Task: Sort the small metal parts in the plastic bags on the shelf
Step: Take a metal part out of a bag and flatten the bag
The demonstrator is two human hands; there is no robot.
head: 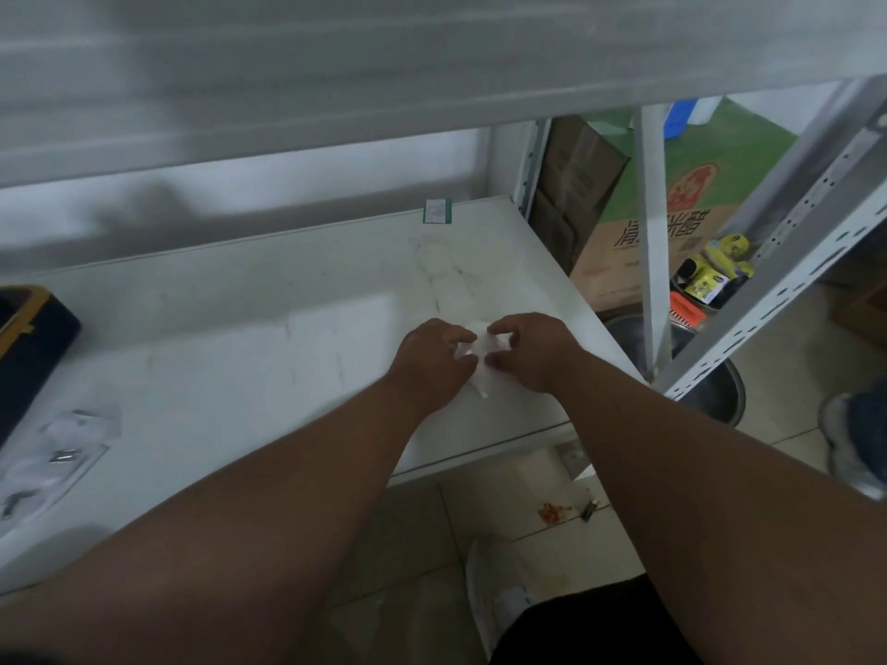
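Both forearms stretch out from the near edge of the view and meet over the right end of the white shelf (269,338). Fingers of the left hand (428,357) and the right hand (528,350) are curled toward each other and pinch a small crumpled plastic bag (480,350) between them. The bag sits low, just over or touching the shelf, probably so any part that slips out lands on the board and not the floor. I cannot tell what is inside it. Two hands on one bag suggests it is being opened or felt through. Knuckles face up, wrists nearly level.

Well apart, at the shelf's left front, lies a flat clear bag (62,453) with small metal parts (65,455) showing through. Behind that, a black and yellow case (29,348) sits at the left edge. Cardboard boxes (624,252) stand beyond the right shelf post.
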